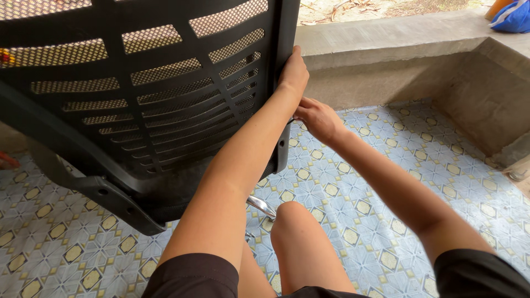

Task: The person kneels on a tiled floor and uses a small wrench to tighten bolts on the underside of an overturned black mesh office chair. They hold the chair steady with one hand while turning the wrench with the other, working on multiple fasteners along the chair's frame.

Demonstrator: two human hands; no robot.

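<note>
Both hands (292,72) (317,117) grip black chair backrest (154,99) edge

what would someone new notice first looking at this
A big black mesh chair back fills the upper left, tilted over the patterned tile floor. The left hand grips its right edge, and the right hand sits just below at the same edge. A bare knee rises at bottom centre.
</note>
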